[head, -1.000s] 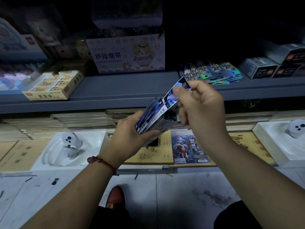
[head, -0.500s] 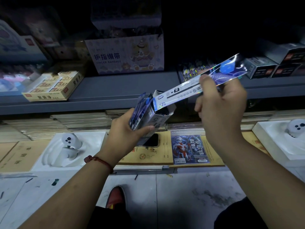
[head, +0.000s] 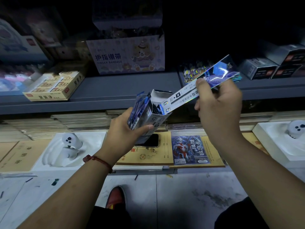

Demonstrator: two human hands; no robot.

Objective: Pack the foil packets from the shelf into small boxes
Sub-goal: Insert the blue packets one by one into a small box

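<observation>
The right hand [head: 219, 104] pinches a foil packet [head: 184, 95], tip in the small box [head: 156, 120]. The left hand [head: 122, 134] grips the box. Next, the packet needs a push down inside.

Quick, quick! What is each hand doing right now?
Left hand: grips the small box, with spare packets held against it.
Right hand: pinches one foil packet, its lower end in the box's open top.

My left hand [head: 120, 131] gripped the small box [head: 156, 119], open end up, with spare foil packets [head: 137, 109] pressed against its outer side. My right hand [head: 219, 104] pinched a long foil packet [head: 186, 94] near its upper end (the shiny blue part), with the lower end tilted down into the box's mouth.
</observation>
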